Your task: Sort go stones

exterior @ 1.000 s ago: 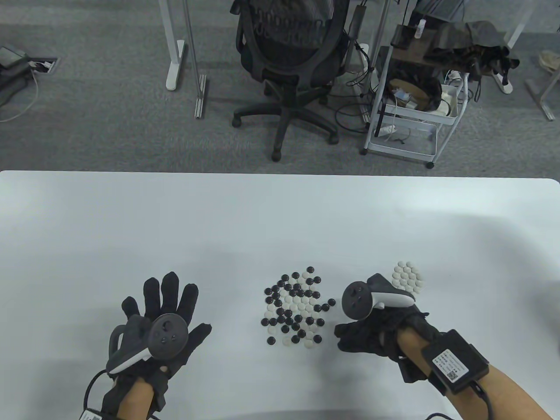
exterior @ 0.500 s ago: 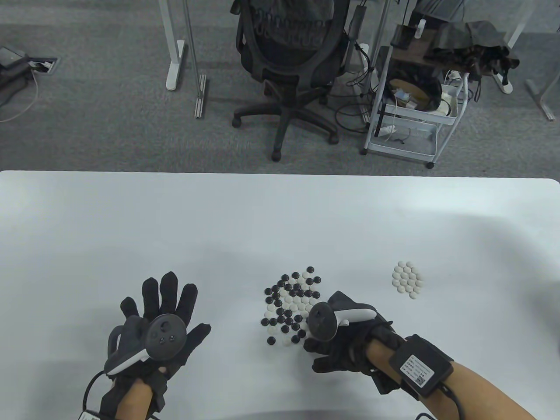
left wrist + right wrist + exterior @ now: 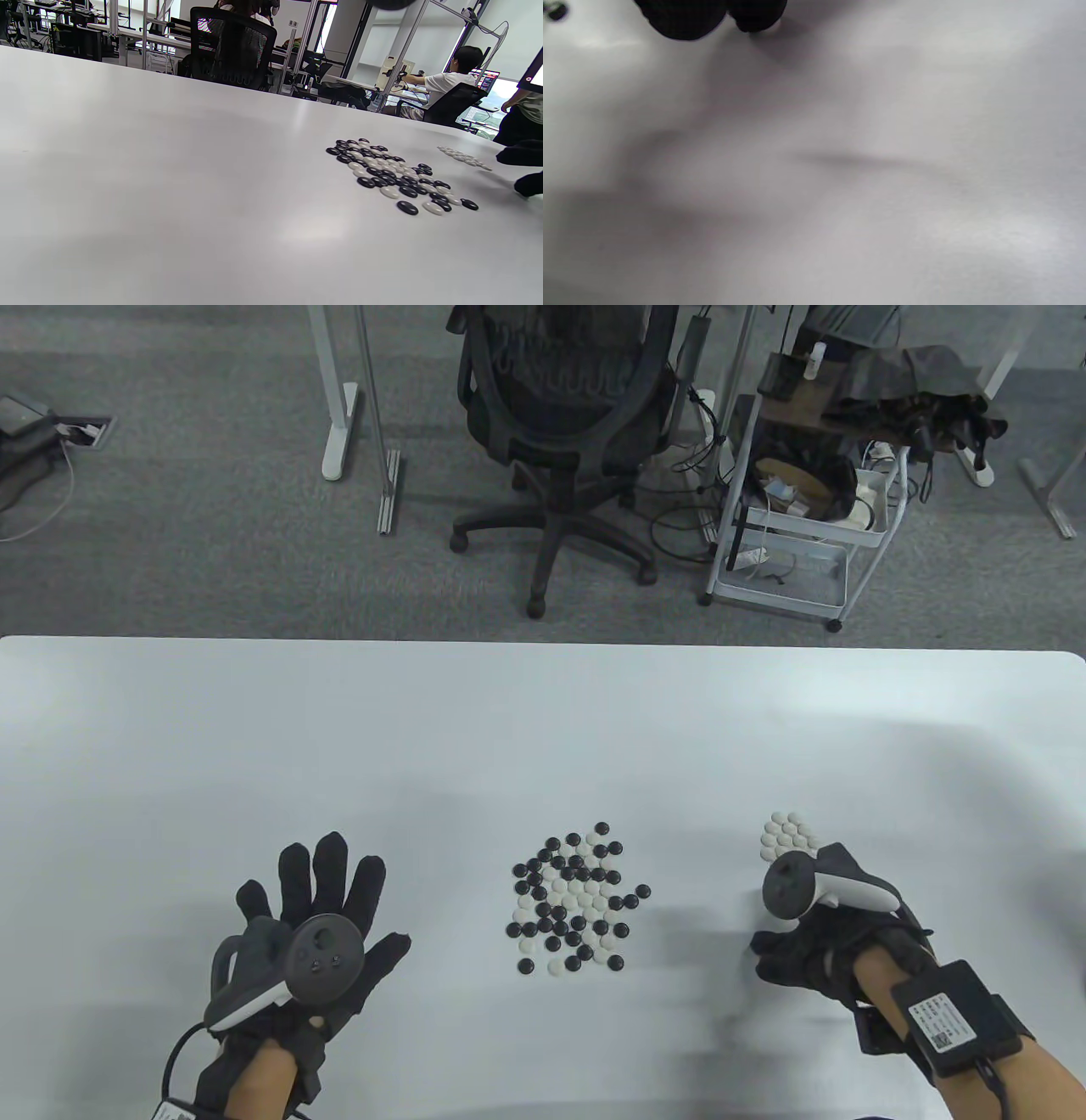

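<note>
**Mid-table: mixed stones, with a white group apart**

At the table's (image 3: 543,712) near middle lies the mixed cluster of black and white Go stones (image 3: 570,897), flat and loosely packed. Well to its right sits a tight group of white stones (image 3: 787,833), partly hidden by the right hand (image 3: 819,937). That hand's fingers curl downward; whether they pinch a stone, I cannot tell. Left of the cluster, well apart, the left hand (image 3: 310,929) rests flat with fingers spread, holding nothing.
</note>
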The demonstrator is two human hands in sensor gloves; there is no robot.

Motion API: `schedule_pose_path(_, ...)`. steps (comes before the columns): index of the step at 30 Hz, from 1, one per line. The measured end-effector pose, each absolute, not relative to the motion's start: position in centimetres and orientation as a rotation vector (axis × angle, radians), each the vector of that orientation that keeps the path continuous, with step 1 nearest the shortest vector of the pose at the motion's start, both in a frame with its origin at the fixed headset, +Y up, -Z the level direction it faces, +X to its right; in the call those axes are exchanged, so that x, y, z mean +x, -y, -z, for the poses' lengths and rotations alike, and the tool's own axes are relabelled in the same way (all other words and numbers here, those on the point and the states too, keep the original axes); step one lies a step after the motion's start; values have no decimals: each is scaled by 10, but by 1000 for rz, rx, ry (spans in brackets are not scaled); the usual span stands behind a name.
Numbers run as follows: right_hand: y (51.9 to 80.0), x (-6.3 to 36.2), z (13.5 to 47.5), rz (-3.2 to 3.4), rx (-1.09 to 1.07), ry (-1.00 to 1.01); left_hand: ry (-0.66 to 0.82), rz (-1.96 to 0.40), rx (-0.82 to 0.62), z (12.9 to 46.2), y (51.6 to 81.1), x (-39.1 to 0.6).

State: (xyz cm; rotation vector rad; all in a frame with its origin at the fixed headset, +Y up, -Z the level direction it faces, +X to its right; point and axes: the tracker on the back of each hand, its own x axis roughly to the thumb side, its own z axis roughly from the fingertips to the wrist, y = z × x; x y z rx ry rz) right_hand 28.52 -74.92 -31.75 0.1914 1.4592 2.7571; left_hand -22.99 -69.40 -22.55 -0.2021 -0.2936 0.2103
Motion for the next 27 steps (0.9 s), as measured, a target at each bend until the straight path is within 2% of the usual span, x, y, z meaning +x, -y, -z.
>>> schedule_pose_path(6, 752, 303, 337, -2750, 64, -1384, 291, -216, -204, 225, 694, -230)
schedule_pose_path(20, 756, 312, 363, -2695, -40, -1289, 287, -217, -208, 225, 694, -230)
schedule_pose_path(27, 725, 290, 362, -2633, 112, -1137, 290, -213, -212, 226, 694, -230)
